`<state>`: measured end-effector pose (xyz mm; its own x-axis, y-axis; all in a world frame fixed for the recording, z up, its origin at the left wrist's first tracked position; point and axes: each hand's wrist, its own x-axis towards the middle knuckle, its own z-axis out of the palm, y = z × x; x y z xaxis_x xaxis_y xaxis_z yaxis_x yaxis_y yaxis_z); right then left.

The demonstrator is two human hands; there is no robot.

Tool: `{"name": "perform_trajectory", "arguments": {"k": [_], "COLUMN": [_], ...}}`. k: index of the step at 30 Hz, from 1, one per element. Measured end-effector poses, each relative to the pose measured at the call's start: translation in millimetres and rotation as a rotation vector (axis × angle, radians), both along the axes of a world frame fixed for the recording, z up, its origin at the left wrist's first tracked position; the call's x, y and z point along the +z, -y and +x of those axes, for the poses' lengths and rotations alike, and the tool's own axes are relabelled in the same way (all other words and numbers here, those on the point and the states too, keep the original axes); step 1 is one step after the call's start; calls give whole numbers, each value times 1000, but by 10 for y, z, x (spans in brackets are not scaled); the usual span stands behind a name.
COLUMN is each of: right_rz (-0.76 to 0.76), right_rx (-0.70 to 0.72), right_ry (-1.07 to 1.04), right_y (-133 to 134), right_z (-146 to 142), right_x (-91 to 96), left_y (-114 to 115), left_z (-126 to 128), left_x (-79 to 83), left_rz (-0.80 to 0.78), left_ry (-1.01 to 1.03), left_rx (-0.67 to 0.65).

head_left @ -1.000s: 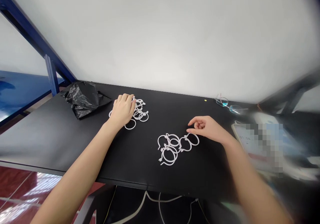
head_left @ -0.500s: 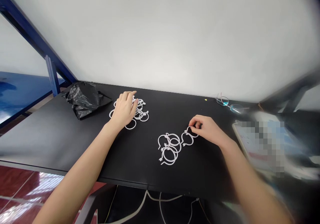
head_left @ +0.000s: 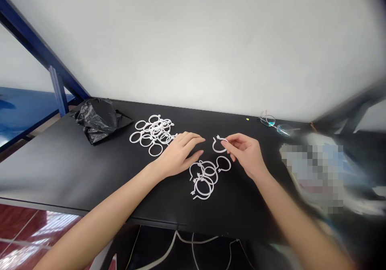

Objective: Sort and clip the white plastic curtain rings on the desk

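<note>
Pinched between the thumb and fingers of my right hand is an open white plastic ring, raised off the table with its clasp end and gap facing up and left. My left hand is empty, thumb and fingers apart, above the table between two groups of rings. Below and between the hands lies a small cluster of unfastened white rings, with one loose open ring at its right side. Left of my left hand is a larger pile of closed white rings, several overlapping.
A crumpled black plastic bag sits at the back left of the black table. Eyeglasses lie at the back right. A blurred, pixelated object is on the right. Cables hang under the front edge.
My left hand has left the pile of closed rings and come right, toward the middle. My right hand has lifted one open ring and brought it slightly left.
</note>
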<state>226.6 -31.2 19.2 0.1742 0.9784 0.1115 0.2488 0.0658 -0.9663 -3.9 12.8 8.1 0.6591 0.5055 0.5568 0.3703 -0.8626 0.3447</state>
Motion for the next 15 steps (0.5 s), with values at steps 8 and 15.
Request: {"name": "perform_trajectory", "arguments": {"k": [8, 15], "right_rz": [-151, -133], "right_rx": [148, 206], "right_ry": [-398, -404], "right_y": [138, 158], "right_z": [-390, -383], "right_x": [-44, -1], "left_y": [119, 54], "left_z": [55, 41], "left_x": [47, -28], "left_rz": [-87, 155], "left_ry": [16, 195], "left_rx": [-105, -47]}}
